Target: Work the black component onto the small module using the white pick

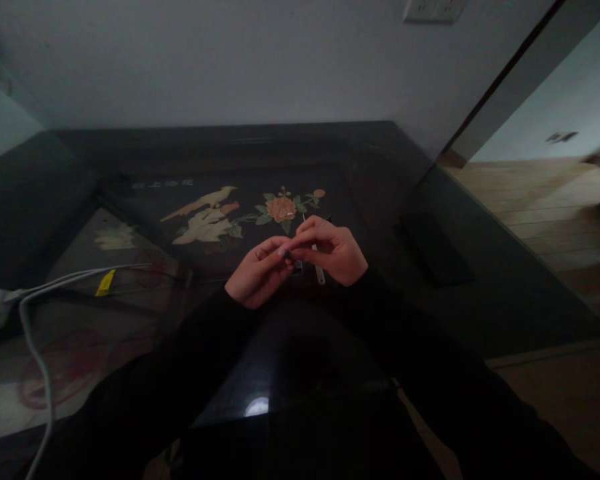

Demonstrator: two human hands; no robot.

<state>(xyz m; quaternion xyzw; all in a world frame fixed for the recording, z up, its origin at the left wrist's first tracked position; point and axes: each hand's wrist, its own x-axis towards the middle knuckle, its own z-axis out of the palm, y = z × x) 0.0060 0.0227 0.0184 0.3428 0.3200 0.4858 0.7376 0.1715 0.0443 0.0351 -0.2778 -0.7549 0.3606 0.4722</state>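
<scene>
We pinch a small dark piece (pixel 297 267) in our left hand (pixel 258 273); our right hand (pixel 330 252) grips a thin white stick (pixel 318 269) against it, work apparently midway above the counter (pixel 430 200)

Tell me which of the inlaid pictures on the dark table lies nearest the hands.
The orange flower with green leaves, just beyond the right hand. The pale bird and the leaf shape lie farther to the left, past the left hand.

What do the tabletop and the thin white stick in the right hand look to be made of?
Tabletop: dark lacquered wood under a glossy, possibly glass, sheet, going by the lamp glare and the inlaid bird and flower motif.
White stick: probably smooth plastic, pale and slim; too small to be sure. The right hand pinches it, fingertips meeting the left hand.
</scene>
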